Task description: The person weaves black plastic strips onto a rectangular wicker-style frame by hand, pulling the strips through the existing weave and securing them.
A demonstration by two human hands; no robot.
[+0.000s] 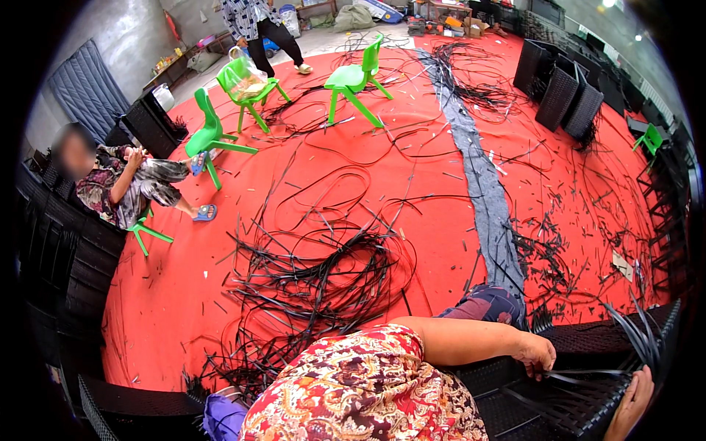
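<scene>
Low at the right, my left hand is closed in a pinch on a flat dark plastic strip. From there the strip runs right, across a black woven piece of furniture. My right hand rests against the woven side at the far right, its fingers stretched out near the strip's other end. Part of that hand is cut off by the picture's dark rim. Above it, several loose strips fan up from the woven edge.
A big tangle of black strips lies on the red floor covering. Green chairs stand farther off. One person sits at the left, another stands at the back. Black woven pieces are stacked at the right.
</scene>
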